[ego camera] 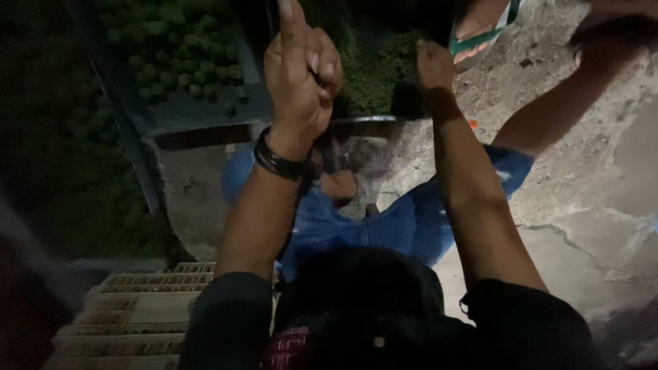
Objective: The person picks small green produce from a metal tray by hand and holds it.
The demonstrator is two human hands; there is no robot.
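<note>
Head view looks straight down on a person in blue jeans and a dark top, both bare forearms stretched away from the body toward a heap of small round green fruit lying in a dark container at the far middle of the scene. The right hand is the nearer of the two to that heap: it sits at the heap's right edge, fingers curled downward into the fruit, so the fruit lies just beyond and to the left of the fingertips. Whether anything is pinched between those fingers cannot be told (the light is poor and the fingertips are hidden). The left hand, with dark bands at the wrist, is raised above the container's near rim, closed into a loose fist with one finger pointing far; it appears to hold nothing. A second mass of the same fruit fills a blue-grey metal tray at far left, left of the left hand and apart from it. A pale slatted plastic crate lies near left. Someone else's sandalled foot rests on the cracked concrete floor at far right.
</note>
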